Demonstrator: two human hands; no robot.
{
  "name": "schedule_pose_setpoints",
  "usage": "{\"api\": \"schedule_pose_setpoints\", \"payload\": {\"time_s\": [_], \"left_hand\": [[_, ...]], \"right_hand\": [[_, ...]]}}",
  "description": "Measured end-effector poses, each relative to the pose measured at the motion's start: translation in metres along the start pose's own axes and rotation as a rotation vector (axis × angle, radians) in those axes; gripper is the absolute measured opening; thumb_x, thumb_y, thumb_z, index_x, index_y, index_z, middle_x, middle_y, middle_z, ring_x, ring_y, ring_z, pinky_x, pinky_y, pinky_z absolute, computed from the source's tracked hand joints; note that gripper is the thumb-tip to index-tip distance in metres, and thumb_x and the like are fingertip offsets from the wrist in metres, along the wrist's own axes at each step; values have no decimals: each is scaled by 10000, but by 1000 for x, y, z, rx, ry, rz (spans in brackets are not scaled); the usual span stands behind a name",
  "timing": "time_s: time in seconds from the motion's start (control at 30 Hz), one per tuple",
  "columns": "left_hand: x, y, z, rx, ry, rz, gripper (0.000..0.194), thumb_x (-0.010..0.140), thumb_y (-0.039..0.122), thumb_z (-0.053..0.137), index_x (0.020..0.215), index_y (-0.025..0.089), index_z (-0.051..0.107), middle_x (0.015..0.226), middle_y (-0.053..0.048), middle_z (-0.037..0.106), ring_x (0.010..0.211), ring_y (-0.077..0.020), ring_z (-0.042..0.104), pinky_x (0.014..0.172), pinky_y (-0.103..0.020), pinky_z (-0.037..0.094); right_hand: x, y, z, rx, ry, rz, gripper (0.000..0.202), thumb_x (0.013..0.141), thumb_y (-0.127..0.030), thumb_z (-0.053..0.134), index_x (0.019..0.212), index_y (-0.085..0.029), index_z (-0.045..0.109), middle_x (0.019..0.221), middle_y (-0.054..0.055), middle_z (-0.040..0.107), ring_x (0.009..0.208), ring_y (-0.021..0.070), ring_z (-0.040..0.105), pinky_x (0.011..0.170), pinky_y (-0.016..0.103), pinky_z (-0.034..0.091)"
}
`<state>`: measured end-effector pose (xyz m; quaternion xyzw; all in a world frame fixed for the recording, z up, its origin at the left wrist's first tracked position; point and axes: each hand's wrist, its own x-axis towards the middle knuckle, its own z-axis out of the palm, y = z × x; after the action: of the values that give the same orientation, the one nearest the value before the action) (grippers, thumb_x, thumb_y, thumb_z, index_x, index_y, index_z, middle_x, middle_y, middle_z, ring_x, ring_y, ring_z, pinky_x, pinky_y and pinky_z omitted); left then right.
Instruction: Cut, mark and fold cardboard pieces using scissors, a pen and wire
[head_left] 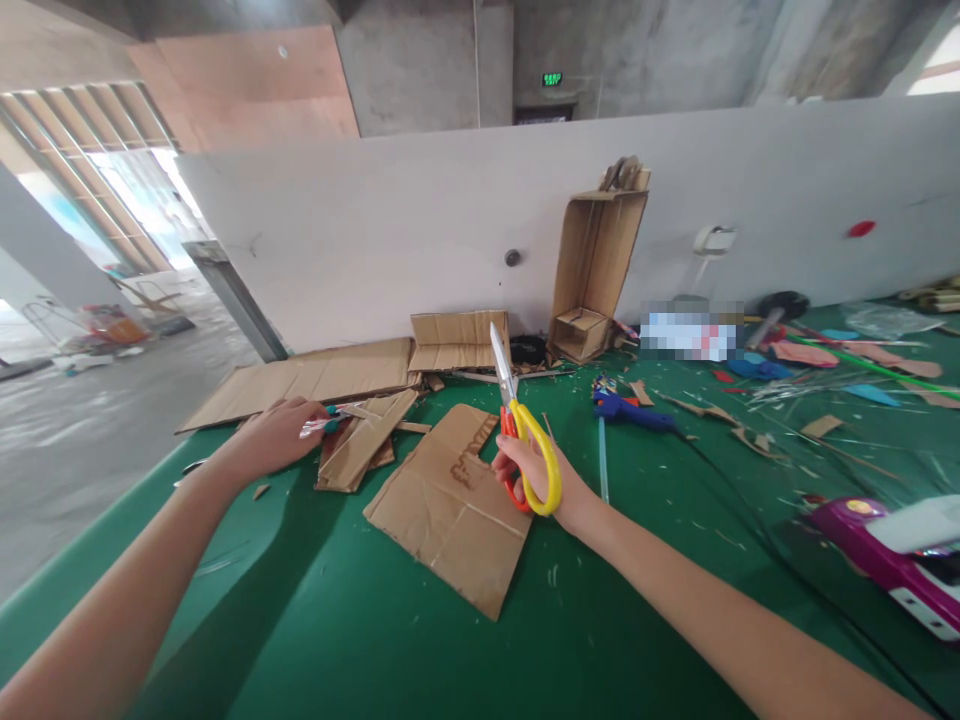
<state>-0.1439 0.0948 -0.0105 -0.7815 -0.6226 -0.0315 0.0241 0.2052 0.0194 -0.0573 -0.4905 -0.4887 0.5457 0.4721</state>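
My right hand (536, 470) is wrapped round the yellow and red handles of a pair of scissors (541, 455), whose blades point up and away. Below and beside it lies a flat cardboard piece (442, 500) with dark markings. My left hand (281, 437) is closed on a small bundle with teal and white parts (322, 424), too small to name. Close to that hand, smaller cardboard scraps (364, 440) lie stacked on the green table (300, 620).
Long cardboard strips (315, 380) line the table's back left edge. An upright cardboard box (596, 265) stands at the white partition (360, 230). Rightward are a blue glue gun (634, 412) with its cord, coloured scraps and a purple device (885, 550).
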Motion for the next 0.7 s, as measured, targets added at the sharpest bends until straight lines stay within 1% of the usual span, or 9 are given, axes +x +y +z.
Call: {"api": "schedule_pose_setpoints", "payload": {"time_s": [0.07,0.13,0.23,0.3,0.4,0.47,0.57,0.6,0.7], "left_hand": [[-1,11,-4,-36,-47,32,433,827,477,353,959,167,624,976,-135,665,945,-309,599,817,-370,429],[-5,27,-6,-63,-116,45,541,803,588,377,1052,163,603,999,-123,671,898,-312,616,763,-369,441],[-12,54,-7,30,-184,9,844,690,711,473,1323,154,422,1162,-169,612,1019,-382,578,805,-429,431],[-15,68,-6,115,-179,-34,934,685,691,497,1414,147,286,1288,-209,517,1119,-418,516,844,-471,416],[-18,78,-5,197,-93,34,823,758,537,522,1440,175,238,1372,-202,414,1183,-398,462,860,-471,421],[-18,83,-5,266,-2,173,681,760,419,570,1378,217,368,1346,-167,431,1193,-366,443,858,-447,426],[-18,93,-2,367,64,366,332,785,256,539,1111,226,599,1234,-117,521,1150,-310,462,875,-409,412],[-18,97,-1,398,75,392,263,803,213,499,1033,208,626,1181,-116,553,1122,-300,477,877,-407,405],[-19,109,0,473,138,360,260,802,116,414,929,153,638,1017,-138,612,1027,-303,515,832,-424,398]], "right_hand": [[1,1,0,-1,3,-5,282,736,-463,571,798,-209,464,565,-39,560,454,96,539,320,169,323],[2,3,-1,-5,6,-10,287,736,-467,569,811,-208,470,574,-39,562,466,99,546,320,166,328],[2,4,-2,-13,7,-9,293,735,-476,569,818,-209,478,574,-40,564,464,106,547,312,171,334],[1,4,-2,-17,7,-3,292,737,-478,566,809,-209,480,561,-42,561,441,106,534,304,178,329],[0,2,-2,-15,9,2,274,744,-464,563,794,-209,477,539,-47,554,409,95,510,311,184,327],[0,0,-2,-11,8,4,263,747,-453,563,789,-208,478,530,-49,551,399,88,500,322,185,328],[0,-2,-2,-8,4,9,250,747,-437,565,785,-206,479,525,-50,549,386,80,484,328,185,329],[0,-2,-2,-7,4,11,247,748,-434,565,783,-205,477,526,-51,549,381,78,478,327,185,329],[1,-2,-2,-4,5,14,248,748,-435,560,785,-206,471,528,-53,548,371,75,467,321,183,324]]}}
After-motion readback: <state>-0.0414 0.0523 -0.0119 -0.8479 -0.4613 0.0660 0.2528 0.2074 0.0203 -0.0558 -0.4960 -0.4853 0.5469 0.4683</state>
